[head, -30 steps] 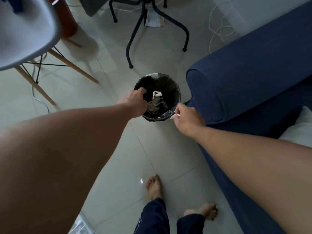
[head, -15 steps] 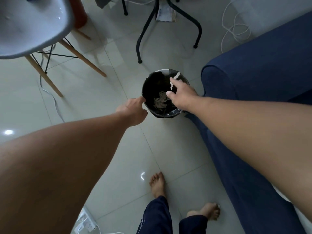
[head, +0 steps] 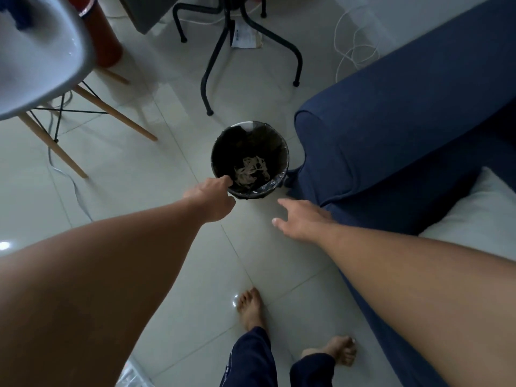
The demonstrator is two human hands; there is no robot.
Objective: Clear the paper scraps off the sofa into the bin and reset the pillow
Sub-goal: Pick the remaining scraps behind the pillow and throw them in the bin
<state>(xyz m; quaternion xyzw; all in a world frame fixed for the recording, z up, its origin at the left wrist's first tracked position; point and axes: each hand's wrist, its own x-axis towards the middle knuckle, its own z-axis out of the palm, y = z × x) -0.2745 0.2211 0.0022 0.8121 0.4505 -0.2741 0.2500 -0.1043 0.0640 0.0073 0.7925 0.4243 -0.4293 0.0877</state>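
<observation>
left hand fingers curled on bin rim | right hand spread, holding nothing, near bin | paper scraps inside bin | sofa arm just right of bin | pillow on seat | chair, stool legs, cable around

Glossy tiled floor; matt blue cloth sofa; bin lined with shiny black plastic, holding crumpled paper scraps; wooden chair legs
</observation>
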